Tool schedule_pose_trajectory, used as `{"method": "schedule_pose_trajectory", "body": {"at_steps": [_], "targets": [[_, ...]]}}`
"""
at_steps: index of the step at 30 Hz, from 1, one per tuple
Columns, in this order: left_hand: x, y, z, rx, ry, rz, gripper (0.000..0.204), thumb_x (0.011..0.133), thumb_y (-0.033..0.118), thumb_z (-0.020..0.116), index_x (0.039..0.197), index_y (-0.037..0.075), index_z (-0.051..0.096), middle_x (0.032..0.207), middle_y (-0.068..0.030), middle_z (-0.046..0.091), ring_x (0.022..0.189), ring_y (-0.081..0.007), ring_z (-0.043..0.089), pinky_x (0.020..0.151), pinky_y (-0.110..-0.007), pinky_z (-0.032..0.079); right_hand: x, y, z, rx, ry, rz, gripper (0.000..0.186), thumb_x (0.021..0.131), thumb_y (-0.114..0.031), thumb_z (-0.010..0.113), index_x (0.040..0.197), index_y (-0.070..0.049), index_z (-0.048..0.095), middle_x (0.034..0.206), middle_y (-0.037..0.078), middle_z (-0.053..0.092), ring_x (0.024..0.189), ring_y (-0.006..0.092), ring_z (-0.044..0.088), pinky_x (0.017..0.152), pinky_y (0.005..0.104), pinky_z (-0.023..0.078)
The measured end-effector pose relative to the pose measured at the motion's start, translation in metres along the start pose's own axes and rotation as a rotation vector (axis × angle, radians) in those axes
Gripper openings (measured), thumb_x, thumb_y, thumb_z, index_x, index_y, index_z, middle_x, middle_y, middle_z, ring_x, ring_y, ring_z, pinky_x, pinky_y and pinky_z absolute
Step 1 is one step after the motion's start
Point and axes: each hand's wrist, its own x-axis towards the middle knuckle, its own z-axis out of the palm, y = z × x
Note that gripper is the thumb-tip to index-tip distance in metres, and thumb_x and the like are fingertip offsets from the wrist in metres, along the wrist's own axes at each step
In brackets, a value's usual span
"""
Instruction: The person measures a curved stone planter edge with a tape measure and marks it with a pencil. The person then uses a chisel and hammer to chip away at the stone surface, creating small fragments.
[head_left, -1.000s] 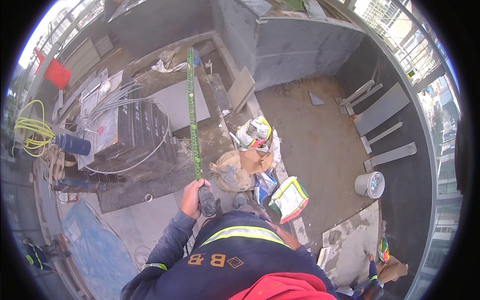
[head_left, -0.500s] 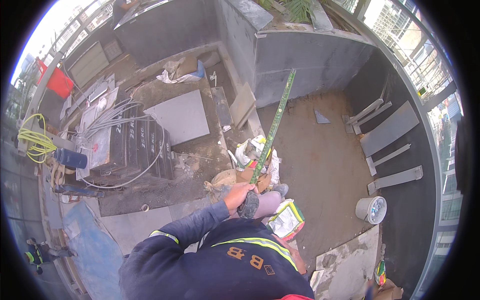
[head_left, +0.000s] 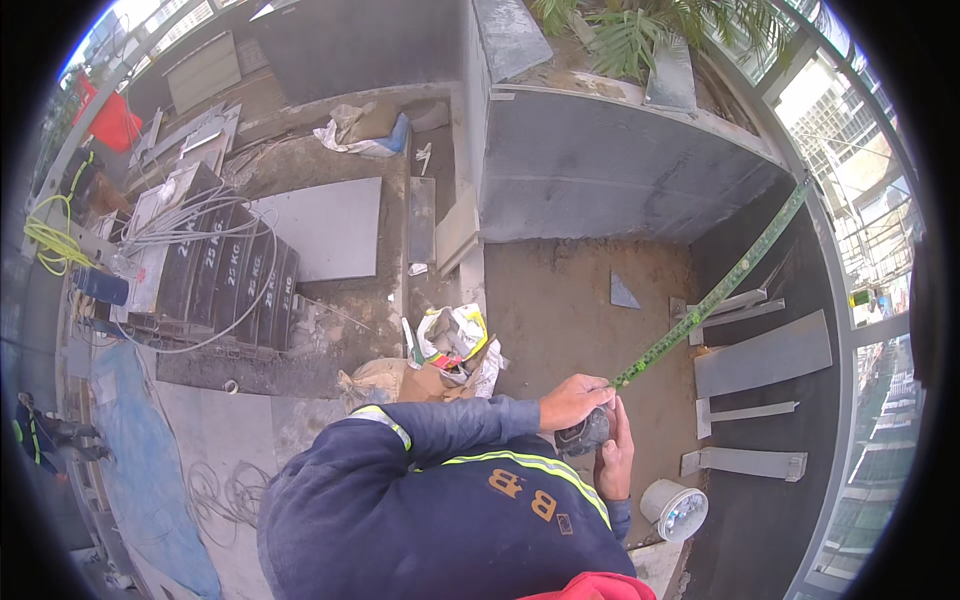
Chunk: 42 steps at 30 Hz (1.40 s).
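A green tape measure blade [head_left: 715, 295] stretches out from its dark case [head_left: 583, 435]. It slants to the far right, where its tip overlaps the top of the wall near the corner. Whether the tip touches there I cannot tell. My left hand [head_left: 572, 400] is closed over the blade's base and the upper side of the case. At the right side of the case, my right hand [head_left: 617, 455] is closed against it, fingers pointing up toward the blade. Part of the case is hidden by both hands.
A white bucket [head_left: 675, 510] stands right of my right hand. Grey slabs [head_left: 765, 355] lean on the right wall. Opened bags [head_left: 450, 340] lie ahead. Stacked dark weights [head_left: 225, 275] with cables stand left. A person [head_left: 45, 435] is at the far left.
My right hand has come up from beside my body to the tape measure case. The blade has swung right, toward the corner, and my view has shifted right.
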Motion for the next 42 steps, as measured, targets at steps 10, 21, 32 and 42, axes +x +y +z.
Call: {"method": "schedule_pose_trajectory", "body": {"at_steps": [10, 21, 32, 42], "targets": [[0.209, 0.009, 0.041, 0.399, 0.324, 0.351, 0.05, 0.104, 0.038, 0.057, 0.14, 0.003, 0.058, 0.125, -0.0114, 0.05, 0.12, -0.0229, 0.05, 0.104, -0.039, 0.042, 0.191, -0.029, -0.123, 0.462, -0.123, 0.018, 0.079, 0.084, -0.047, 0.073, 0.141, -0.001, 0.044, 0.129, 0.018, 0.058, 0.113, 0.0281, 0.062, 0.079, 0.0403, 0.057], [0.338, 0.081, -0.15, 0.725, 0.937, 0.228, 0.033, 0.099, 0.022, 0.061, 0.124, 0.001, 0.069, 0.104, -0.0127, 0.071, 0.095, -0.0245, 0.068, 0.085, -0.038, 0.052, 0.4, -0.048, -0.294, 0.522, -0.177, 0.36, 0.05, 0.096, -0.048, 0.054, 0.13, -0.011, 0.058, 0.119, 0.012, 0.067, 0.106, 0.0239, 0.066, 0.067, 0.0384, 0.055], [0.402, 0.261, -0.49, 1.114, 1.287, 0.082, 0.051, 0.085, -0.002, 0.043, 0.121, 0.013, 0.075, 0.125, -0.0202, 0.07, 0.124, -0.0317, 0.063, 0.109, -0.038, 0.045, 0.561, -0.035, -0.229, 0.548, -0.042, 0.404, 0.048, 0.097, -0.052, 0.053, 0.129, -0.015, 0.058, 0.118, 0.013, 0.068, 0.101, 0.0255, 0.068, 0.065, 0.0375, 0.056], [0.468, 0.279, -0.688, 0.99, 0.896, 0.115, 0.05, 0.092, -0.004, 0.037, 0.124, 0.009, 0.073, 0.124, -0.0196, 0.071, 0.117, -0.0339, 0.065, 0.107, -0.034, 0.046, 0.711, -0.089, -0.043, 0.463, 0.039, 0.276, 0.057, 0.097, -0.055, 0.05, 0.134, -0.012, 0.057, 0.12, 0.012, 0.067, 0.103, 0.0252, 0.065, 0.064, 0.0362, 0.055]]}}
